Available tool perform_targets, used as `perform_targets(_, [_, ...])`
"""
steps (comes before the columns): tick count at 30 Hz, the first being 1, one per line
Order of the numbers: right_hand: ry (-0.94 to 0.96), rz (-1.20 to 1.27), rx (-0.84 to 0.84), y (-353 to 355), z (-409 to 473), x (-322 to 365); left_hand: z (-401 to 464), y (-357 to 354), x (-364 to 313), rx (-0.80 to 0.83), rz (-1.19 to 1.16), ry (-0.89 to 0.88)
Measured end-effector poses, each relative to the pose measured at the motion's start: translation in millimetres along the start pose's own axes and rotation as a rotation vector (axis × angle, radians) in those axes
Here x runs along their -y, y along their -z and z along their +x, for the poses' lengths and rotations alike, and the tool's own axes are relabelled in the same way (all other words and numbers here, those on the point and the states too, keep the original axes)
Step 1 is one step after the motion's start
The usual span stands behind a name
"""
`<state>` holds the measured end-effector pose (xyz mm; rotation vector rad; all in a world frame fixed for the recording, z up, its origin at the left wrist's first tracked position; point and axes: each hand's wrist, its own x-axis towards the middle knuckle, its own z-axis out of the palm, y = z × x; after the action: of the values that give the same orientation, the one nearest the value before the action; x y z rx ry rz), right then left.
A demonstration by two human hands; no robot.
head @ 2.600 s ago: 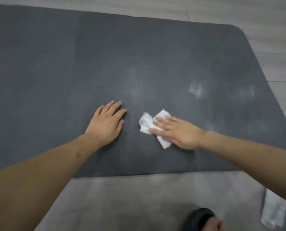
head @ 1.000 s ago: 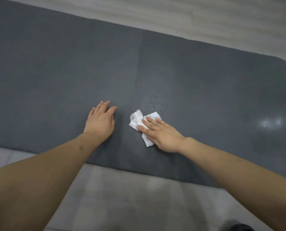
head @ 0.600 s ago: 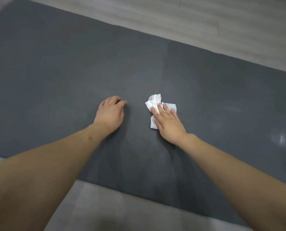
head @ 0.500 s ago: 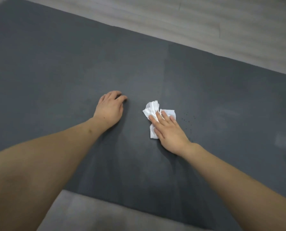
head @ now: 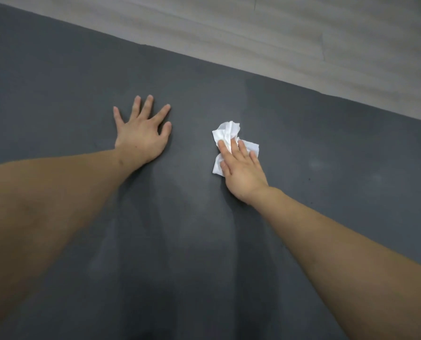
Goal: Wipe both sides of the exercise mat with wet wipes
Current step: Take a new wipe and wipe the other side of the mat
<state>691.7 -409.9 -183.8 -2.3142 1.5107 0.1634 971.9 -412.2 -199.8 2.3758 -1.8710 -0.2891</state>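
Note:
The dark grey exercise mat (head: 327, 148) lies flat on the floor and fills most of the view. My left hand (head: 143, 130) rests palm-down on the mat with its fingers spread. To its right, my right hand (head: 240, 168) presses a crumpled white wet wipe (head: 226, 132) onto the mat with straight fingers. Part of the wipe is hidden under that hand. Faint damp streaks show on the mat below both hands.
Pale wood-look flooring (head: 302, 33) runs beyond the mat's far edge, across the top and right of the view. A few tiny dark specks (head: 309, 179) lie on the mat to the right of my right hand.
Both hands have slid farther across the mat toward its far edge. My left hand's fingers have spread flat. The wipe moved along under my right hand, leaving the dark specks behind.

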Motion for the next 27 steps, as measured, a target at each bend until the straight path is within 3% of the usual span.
perform_targets(8, [-0.038,0.018,0.053,29,77,3,10,4,1,0.018,0.011,0.011])
perform_targets(20, [-0.216,0.062,-0.082,68,219,4,18,4,1,-0.036,0.043,0.042])
perform_targets(23, [-0.283,0.099,-0.153,65,233,13,51,16,8,-0.167,0.049,-0.017])
perform_targets(27, [-0.328,0.077,-0.241,57,232,20,129,39,26,-0.14,0.021,-0.096])
